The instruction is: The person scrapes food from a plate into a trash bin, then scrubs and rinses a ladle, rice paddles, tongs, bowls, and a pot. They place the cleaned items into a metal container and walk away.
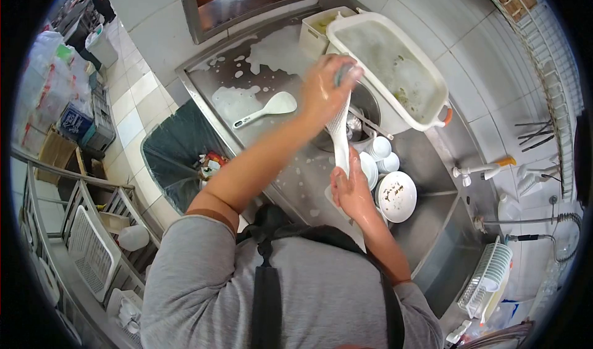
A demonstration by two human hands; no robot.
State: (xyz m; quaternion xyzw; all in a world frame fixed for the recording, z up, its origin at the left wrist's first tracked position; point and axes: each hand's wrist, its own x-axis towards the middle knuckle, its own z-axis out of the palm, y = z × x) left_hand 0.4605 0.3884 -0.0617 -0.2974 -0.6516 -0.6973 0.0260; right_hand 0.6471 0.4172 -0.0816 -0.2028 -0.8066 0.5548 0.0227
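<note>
White paddle point(340, 150): held over the steel counter point(296, 185), near the metal pot, its handle end pointing toward the wearer. Right hand point(357, 191) is gripping the handle. Left hand point(330, 92) is closed about the head end; a greenish item at its fingers is too covered to identify.

Containers: one large white tub point(336, 33), holding cloudy, sudsy water with floating scraps; one smaller cream bin point(313, 40) beside it, yellow-green contents; one metal pot point(375, 105), partly hidden by the hands, containing metal items; one floor bin with a dark liner point(173, 142), refuse inside.

Edges and room: the counter's raised left rim point(213, 123) stands well apart from both hands. Suds-spotted steel between them gives room leftward; tub and pot close in the forward right side.

Count: paddles, two, the second paddle point(281, 104) lying flat on the counter; small white cups point(388, 163), at least two, near the right hand; a plate point(404, 194) bearing brown scraps, uppermost, with further dishes partly hidden beneath and beside it.
</note>
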